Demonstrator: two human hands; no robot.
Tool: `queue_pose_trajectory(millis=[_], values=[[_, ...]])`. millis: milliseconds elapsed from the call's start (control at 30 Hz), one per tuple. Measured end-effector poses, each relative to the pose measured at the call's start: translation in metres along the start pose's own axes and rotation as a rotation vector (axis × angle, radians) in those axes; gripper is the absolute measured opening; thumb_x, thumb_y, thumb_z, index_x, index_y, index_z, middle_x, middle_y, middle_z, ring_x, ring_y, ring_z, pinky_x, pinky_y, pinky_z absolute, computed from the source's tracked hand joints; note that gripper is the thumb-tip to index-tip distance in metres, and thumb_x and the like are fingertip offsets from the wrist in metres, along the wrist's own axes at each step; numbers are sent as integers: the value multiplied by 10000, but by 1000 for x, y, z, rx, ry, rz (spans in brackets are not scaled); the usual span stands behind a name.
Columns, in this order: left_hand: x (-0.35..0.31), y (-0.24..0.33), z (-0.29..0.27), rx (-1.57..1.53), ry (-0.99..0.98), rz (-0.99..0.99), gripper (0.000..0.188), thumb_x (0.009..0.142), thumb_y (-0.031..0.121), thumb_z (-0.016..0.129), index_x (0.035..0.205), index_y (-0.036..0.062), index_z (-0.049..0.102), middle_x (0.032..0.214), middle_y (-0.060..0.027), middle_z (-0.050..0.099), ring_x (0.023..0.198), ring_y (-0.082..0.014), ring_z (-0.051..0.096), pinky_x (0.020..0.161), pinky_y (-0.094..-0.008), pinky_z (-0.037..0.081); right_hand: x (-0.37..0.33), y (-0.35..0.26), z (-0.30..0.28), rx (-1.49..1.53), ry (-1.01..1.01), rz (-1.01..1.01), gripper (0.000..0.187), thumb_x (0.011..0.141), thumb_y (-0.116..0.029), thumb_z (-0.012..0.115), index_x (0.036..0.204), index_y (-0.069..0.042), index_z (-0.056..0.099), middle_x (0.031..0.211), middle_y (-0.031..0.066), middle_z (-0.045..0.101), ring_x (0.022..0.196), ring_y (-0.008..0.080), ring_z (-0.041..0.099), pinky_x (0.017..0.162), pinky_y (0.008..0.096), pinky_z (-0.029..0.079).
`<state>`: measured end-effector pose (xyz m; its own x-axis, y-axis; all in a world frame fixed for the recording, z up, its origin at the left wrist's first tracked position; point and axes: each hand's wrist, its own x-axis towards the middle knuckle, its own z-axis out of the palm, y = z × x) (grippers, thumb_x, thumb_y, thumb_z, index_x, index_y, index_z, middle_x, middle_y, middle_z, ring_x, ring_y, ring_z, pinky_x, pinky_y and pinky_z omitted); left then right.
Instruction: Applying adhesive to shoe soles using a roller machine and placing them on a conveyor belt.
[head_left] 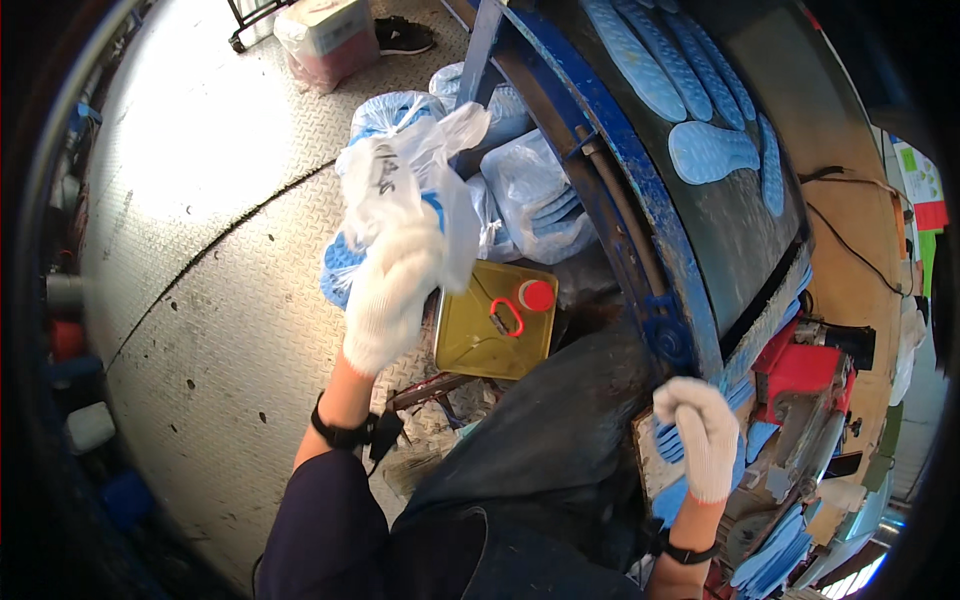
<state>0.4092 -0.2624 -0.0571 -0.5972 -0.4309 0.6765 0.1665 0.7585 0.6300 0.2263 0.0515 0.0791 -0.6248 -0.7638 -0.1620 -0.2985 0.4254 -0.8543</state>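
Note:
My left hand point(392, 300), in a white knitted glove, is closed around the gathered part of a clear plastic bag point(385, 190) with dark handwriting on it. A bit of blue shows through the plastic beside my fingers. Below it on the floor sit bagged bundles of blue insoles point(535, 200). My right hand point(702, 440), gloved alike, has its fingers curled in; whether anything is in them is hidden. It hovers by a stack of blue insoles point(672, 440) at the bench's near end. More loose blue insoles point(645, 75) lie on the dark bench top point(690, 240).
A yellow-green metal can point(470, 340) with a red cap and handle stands between my left hand and my knee. The blue metal bench frame point(640, 180) runs along the right. A red machine point(805, 375) stands farther right. A bagged box point(330, 45) rests on the chequered floor.

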Motion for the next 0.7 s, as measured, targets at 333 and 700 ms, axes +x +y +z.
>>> queue_pose_trajectory(millis=[333, 700], values=[[-20, 163, -103, -34, -155, -141, 177, 760, 1, 625, 934, -13, 656, 1020, -133, 611, 916, -301, 616, 824, -396, 504, 81, -65, 136, 238, -806, -732, 237, 961, -134, 554, 1104, 21, 663, 1114, 166, 660, 1019, 303, 647, 911, 368, 497], [-41, 197, -139, 160, -414, -367, 182, 773, 23, 626, 951, -9, 643, 1020, -135, 608, 892, -297, 614, 801, -396, 506, -38, -23, 142, 64, -856, -741, 280, 899, -224, 617, 1144, -87, 627, 1047, 136, 662, 958, 319, 657, 850, 397, 531]])
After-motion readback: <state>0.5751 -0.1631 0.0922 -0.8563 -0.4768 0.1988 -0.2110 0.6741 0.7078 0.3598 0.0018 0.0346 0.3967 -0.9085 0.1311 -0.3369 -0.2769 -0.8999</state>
